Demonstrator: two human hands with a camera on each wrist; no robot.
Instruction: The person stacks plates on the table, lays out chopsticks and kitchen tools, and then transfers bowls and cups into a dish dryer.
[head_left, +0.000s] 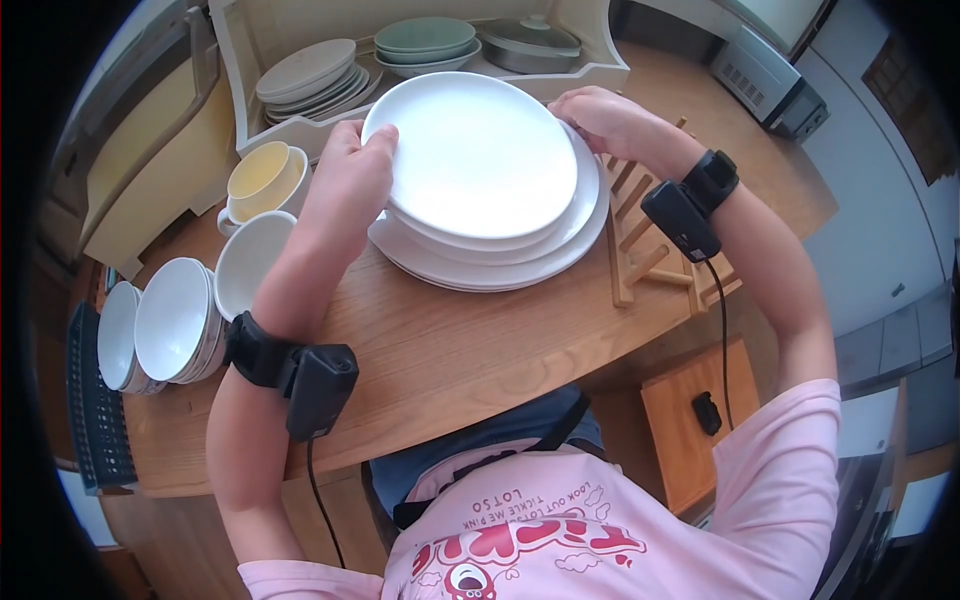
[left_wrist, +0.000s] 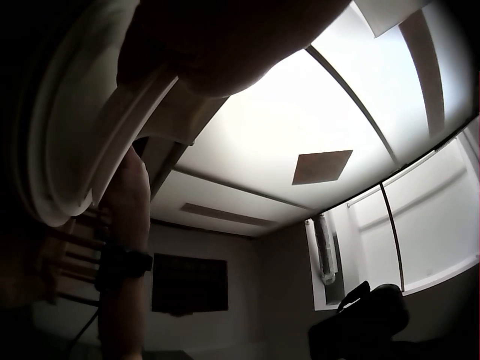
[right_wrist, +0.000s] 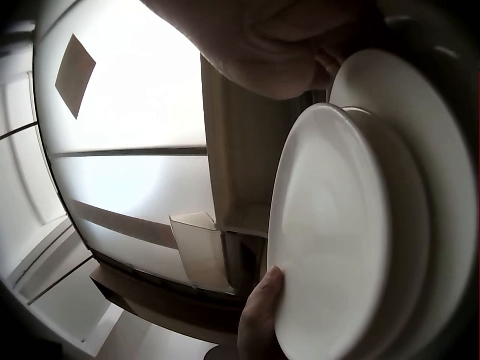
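Observation:
A stack of white plates stands on the wooden table, its top plate smaller than the large plates below. My left hand grips the top plate's left rim, thumb over the edge; in the right wrist view that left thumb lies on the rim. At the stack's far right side, my right hand has curled fingers at the plates' rim, partly hidden behind the top plate. In the left wrist view the plates show edge-on and dark.
A wooden dish rack stands right of the stack. White bowls and yellow cups line the left side. Behind, a white shelf holds plates, green bowls and a lidded pan. A dark basket sits at the table's left edge.

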